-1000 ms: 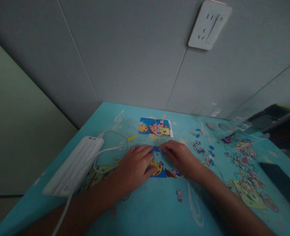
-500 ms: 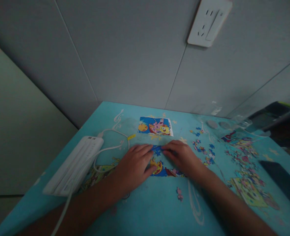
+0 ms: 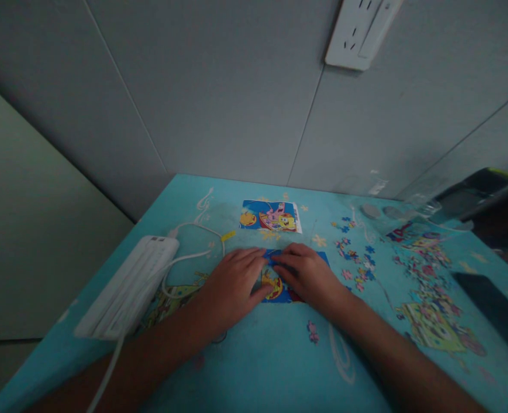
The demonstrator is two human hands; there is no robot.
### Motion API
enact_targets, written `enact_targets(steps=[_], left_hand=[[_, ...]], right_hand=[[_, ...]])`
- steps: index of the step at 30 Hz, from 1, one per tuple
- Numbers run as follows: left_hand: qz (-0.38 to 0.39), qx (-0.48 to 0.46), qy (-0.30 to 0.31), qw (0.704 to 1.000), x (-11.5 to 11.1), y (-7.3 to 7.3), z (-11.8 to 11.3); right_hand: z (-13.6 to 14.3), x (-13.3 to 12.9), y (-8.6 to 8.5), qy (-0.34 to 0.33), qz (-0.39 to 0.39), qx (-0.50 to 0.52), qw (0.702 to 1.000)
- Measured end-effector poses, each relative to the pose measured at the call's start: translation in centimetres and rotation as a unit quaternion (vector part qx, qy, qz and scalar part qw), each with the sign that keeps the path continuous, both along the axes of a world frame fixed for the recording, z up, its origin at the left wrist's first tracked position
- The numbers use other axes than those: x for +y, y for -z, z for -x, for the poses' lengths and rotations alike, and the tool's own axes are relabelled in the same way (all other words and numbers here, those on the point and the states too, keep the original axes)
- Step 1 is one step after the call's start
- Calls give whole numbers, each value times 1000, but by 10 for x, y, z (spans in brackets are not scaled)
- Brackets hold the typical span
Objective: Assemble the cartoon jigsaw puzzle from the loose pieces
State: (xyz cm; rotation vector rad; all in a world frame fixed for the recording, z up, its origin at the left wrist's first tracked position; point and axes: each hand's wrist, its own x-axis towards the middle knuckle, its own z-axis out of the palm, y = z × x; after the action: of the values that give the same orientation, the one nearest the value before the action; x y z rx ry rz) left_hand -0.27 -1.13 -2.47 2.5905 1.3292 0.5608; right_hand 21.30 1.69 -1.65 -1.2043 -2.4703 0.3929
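Note:
A partly assembled blue cartoon puzzle [image 3: 279, 291] lies on the turquoise table, between and under my hands. My left hand [image 3: 236, 281] rests at its left side, fingertips at the upper left part and thumb over the yellow figure. My right hand [image 3: 307, 272] reaches in from the right, its bent fingers pressed on the puzzle's upper part close to my left fingertips. Whatever lies under the fingertips is too small to make out. Behind the puzzle is a picture card [image 3: 270, 216] with a similar scene.
A white power strip [image 3: 128, 287] with cables lies at the left. Loose puzzle pieces [image 3: 357, 258] are scattered to the right, with another pile [image 3: 428, 275] beyond. A dark phone [image 3: 492, 310] sits at the right edge. One pink piece [image 3: 312, 331] lies in front.
My right hand has shifted slightly left on the puzzle, uncovering blue at its upper right. My left hand stays nearly in place. The view has tilted slightly.

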Motion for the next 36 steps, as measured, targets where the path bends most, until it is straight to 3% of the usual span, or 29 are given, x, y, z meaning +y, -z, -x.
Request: enact_targets(steps=[15,29,36], left_hand=[[9,13,15,1000,1,-3,1],[63,-79,2,995,11,0,9],[44,-56,16,997,13,-1,13]], right_hand=[[6,-9,-5,8,-55,-52,997],[-3,-9,-9,-64,-116,-120,984],[-3,-9,-9,-76,-126,-136,980]])
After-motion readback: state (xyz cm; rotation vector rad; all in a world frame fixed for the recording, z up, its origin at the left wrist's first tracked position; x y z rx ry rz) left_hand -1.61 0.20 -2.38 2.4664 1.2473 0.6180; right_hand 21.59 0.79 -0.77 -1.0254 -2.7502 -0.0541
